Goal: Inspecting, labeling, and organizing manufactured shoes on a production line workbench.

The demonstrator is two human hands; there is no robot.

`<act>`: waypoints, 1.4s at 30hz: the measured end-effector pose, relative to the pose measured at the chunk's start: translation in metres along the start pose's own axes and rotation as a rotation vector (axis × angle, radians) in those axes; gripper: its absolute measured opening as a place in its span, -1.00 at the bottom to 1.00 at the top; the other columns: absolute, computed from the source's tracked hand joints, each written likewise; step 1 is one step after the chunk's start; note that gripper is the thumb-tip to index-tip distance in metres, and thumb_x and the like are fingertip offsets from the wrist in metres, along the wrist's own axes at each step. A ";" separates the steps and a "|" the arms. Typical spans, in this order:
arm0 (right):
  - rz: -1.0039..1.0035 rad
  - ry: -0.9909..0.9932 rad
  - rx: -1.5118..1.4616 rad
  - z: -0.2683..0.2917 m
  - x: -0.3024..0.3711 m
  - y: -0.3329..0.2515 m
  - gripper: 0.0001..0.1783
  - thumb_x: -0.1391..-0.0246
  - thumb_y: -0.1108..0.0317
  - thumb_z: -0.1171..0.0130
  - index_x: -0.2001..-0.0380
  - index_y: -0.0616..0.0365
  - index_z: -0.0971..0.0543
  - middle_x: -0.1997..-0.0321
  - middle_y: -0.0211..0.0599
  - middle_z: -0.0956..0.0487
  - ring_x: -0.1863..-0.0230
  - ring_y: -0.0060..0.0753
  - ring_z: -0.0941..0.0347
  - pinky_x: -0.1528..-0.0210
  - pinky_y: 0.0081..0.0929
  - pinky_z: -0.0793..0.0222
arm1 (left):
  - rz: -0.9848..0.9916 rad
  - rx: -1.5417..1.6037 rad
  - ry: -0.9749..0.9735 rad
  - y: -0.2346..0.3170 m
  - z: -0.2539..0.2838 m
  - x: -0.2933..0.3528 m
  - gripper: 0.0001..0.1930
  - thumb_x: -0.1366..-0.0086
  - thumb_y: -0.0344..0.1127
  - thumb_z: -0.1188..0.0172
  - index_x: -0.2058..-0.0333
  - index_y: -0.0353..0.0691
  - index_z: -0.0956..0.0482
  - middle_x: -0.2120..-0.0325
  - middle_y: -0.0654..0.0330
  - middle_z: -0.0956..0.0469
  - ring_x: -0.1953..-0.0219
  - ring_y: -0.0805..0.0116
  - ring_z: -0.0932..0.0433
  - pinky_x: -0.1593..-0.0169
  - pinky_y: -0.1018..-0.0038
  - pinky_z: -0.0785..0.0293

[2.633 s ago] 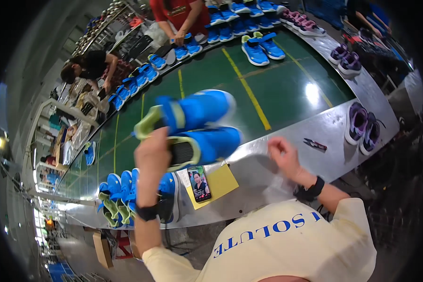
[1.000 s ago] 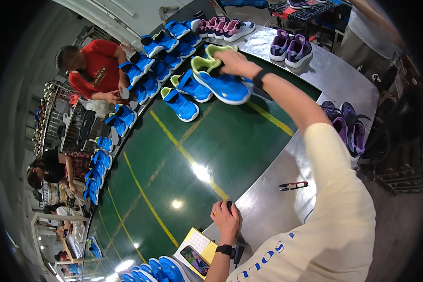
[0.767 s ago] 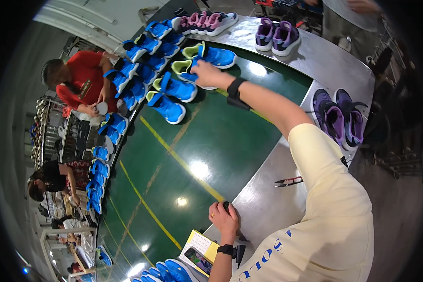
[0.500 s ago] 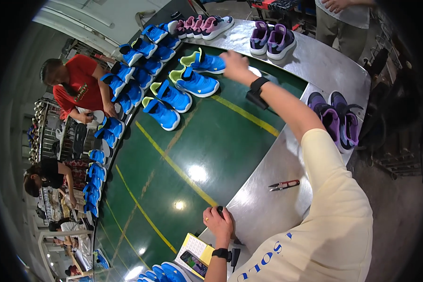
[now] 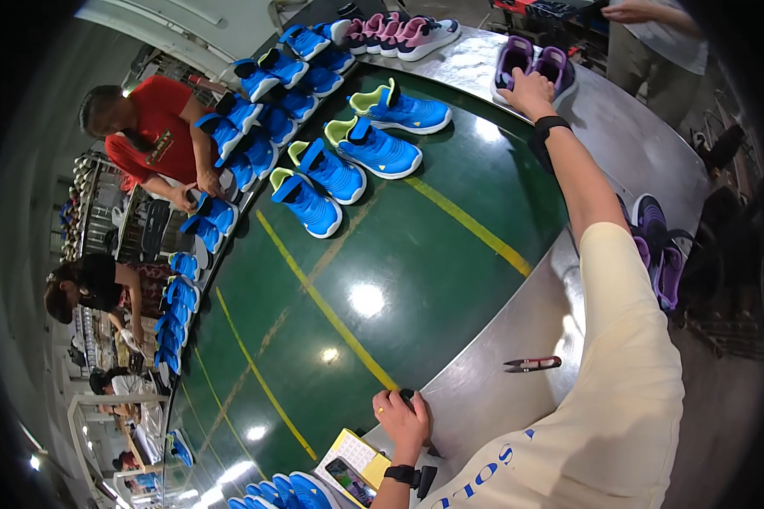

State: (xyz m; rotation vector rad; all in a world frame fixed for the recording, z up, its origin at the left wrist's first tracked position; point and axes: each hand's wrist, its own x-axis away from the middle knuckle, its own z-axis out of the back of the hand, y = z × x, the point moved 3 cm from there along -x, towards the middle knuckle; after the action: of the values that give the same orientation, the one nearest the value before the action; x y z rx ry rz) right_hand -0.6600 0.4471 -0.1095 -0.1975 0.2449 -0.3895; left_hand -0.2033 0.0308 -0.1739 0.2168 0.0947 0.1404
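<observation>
At the far right, my right hand (image 5: 530,92) reaches to a pair of purple and dark shoes (image 5: 555,66) on the metal table, its fingers closed at the opening of the left shoe. My left hand (image 5: 403,417) rests at the near edge of the green surface, its fingers bent round a small black object (image 5: 407,395) that they partly cover. Blue shoes with lime linings stand on the green surface, among them the far blue shoe (image 5: 412,113) and a larger blue shoe (image 5: 378,151).
Thread snips (image 5: 532,365) lie on the metal table (image 5: 484,373). Beside my left wrist are a phone (image 5: 350,480) and a yellow-edged paper pad (image 5: 361,454). Blue shoes (image 5: 284,69) line the far side, near a person in red (image 5: 157,136). More purple shoes (image 5: 654,233) stand at right.
My right hand has left the far blue shoe and moved right to the purple pair. My left hand keeps its place. The view has shifted slightly.
</observation>
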 end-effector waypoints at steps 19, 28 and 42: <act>1.227 -0.340 -0.510 0.109 0.418 -0.096 -0.59 0.34 0.01 -0.37 0.48 0.01 -0.49 0.55 -0.26 -0.43 0.39 -0.16 -0.41 0.33 -0.27 -0.25 | 0.265 0.660 0.176 -0.038 -0.003 0.010 -0.55 -0.32 -0.06 0.12 0.18 -0.43 -0.42 0.23 -0.12 -0.42 0.13 0.00 -0.38 0.02 0.26 -0.26; 1.392 -0.343 -0.528 0.098 0.548 -0.068 -0.61 0.43 0.04 -0.38 0.52 -0.02 -0.50 0.56 -0.34 -0.37 0.42 -0.24 -0.37 0.31 -0.33 -0.19 | 0.340 0.888 0.188 -0.022 0.040 0.083 -0.46 -0.12 -0.09 -0.24 0.06 -0.37 -0.36 0.19 0.01 -0.42 0.11 0.15 -0.43 0.02 0.38 -0.33; 1.337 -0.345 -0.557 0.097 0.553 -0.063 -0.60 0.34 0.04 -0.37 0.49 0.01 -0.46 0.55 -0.36 -0.32 0.45 -0.26 -0.31 0.34 -0.35 -0.16 | 0.220 0.880 -0.042 -0.058 0.034 -0.008 -0.69 -0.09 -0.10 -0.27 0.37 -0.26 -0.59 0.62 0.19 -0.55 0.58 0.40 -0.50 0.45 0.53 -0.40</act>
State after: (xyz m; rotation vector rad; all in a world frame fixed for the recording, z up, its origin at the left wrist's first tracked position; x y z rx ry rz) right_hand -0.1599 0.1843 -0.1109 -0.5821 0.0961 1.0502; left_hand -0.2001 -0.0332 -0.1525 1.1096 0.0857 0.3091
